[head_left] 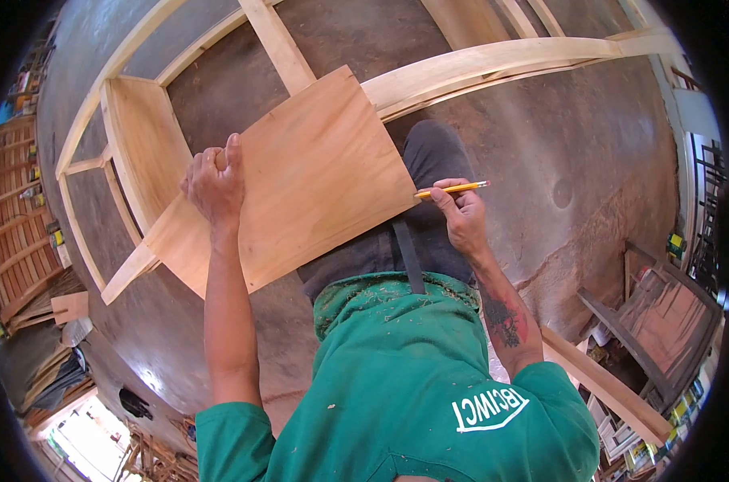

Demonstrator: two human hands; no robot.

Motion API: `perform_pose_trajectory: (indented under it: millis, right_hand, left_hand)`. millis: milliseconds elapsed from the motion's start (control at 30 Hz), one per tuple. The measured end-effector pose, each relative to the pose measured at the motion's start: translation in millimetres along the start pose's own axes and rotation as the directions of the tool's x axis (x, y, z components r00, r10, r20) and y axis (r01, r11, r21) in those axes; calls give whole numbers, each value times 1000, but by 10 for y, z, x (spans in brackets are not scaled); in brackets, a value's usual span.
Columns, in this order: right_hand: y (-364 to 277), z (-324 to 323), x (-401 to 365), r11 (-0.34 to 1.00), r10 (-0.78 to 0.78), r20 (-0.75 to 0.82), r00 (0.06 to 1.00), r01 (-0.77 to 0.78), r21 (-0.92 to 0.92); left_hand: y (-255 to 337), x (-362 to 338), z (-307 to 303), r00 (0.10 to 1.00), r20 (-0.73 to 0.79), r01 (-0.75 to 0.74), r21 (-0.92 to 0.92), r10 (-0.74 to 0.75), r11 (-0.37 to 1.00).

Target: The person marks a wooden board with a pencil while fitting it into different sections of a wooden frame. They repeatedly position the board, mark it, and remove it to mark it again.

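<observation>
A flat wooden board (300, 181) lies slanted in front of the person, its lower right part over the dark trousers (436, 149) and its far edge towards a wooden frame (477, 71); whether board and frame touch is hard to tell. A yellow pencil (454, 189) meets the board's right end, close to the nearer corner, so the step in hand looks like marking at that edge. Whether the tip presses on the wood or sits just beside it cannot be made out, and no drawn line is clear. A stroke from here would call for a steady board and a light, controlled push of the point.

The board's long axis runs from lower left to upper right, with its broad face turned up to the person. The pencil lies nearly level across the view, tip to the left at the board, eraser to the right and slightly higher.

The left hand (216, 185) grasps the board by its far left edge, fingers curled and thumb raised. The right hand (463, 218) pinches the pencil between thumb and fingers.

Beyond them are the green shirt (428, 361), dusted with shavings near its hem, and the brown floor (541, 161).
</observation>
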State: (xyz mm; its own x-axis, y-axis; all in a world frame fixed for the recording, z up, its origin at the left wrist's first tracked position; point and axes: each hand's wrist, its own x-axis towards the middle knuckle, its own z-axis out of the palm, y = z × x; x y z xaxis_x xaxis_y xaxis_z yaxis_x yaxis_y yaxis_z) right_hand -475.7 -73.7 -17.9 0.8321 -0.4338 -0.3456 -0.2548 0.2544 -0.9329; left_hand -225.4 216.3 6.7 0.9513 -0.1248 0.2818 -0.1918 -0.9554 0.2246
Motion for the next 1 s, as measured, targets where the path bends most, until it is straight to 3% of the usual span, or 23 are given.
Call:
perform_pose_trajectory:
  millis: [1000]
  right_hand:
    - [42, -5, -2, 998, -40, -18, 999, 39, -41]
  left_hand:
    - [-7, 11, 9, 998, -50, -34, 31, 36, 999]
